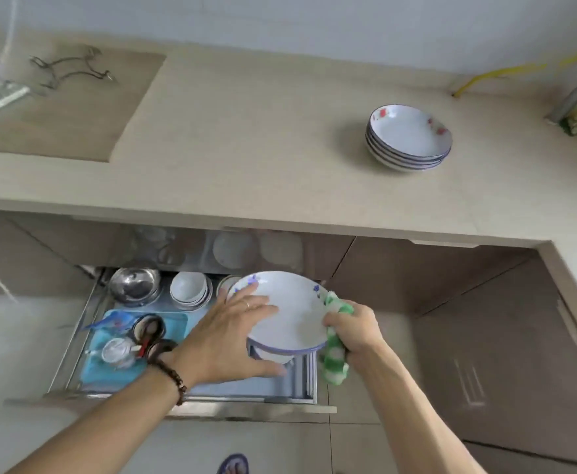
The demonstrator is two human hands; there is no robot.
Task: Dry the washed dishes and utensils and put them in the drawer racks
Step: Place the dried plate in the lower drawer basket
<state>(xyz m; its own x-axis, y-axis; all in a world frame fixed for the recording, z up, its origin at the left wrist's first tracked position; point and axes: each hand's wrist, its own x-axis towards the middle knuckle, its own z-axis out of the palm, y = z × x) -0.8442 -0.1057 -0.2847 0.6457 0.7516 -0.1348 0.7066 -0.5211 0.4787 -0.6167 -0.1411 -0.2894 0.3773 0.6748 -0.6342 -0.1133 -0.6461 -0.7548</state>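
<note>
A white dish [297, 313] with a blue rim and small blue flowers is held tilted over the open drawer [212, 407]. My left hand [225, 340] holds it with fingers spread across its inner face and the thumb underneath. At the dish's right edge, my right hand [353, 331] grips a green-and-white cloth [335, 366] against the rim. Below the dish, the plate rack [302, 374] at the drawer's right end holds another dish, mostly hidden. A stack of several white blue-rimmed dishes with red flowers [408, 138] sits on the counter at the right.
In the drawer are a steel bowl [135, 285], stacked small white bowls [188, 289] and a blue tray [123, 369] with utensils and lids. The beige counter edge [280, 220] overhangs the drawer. Metal clips [71, 70] lie far left. Brown cabinet doors [485, 336] stand right.
</note>
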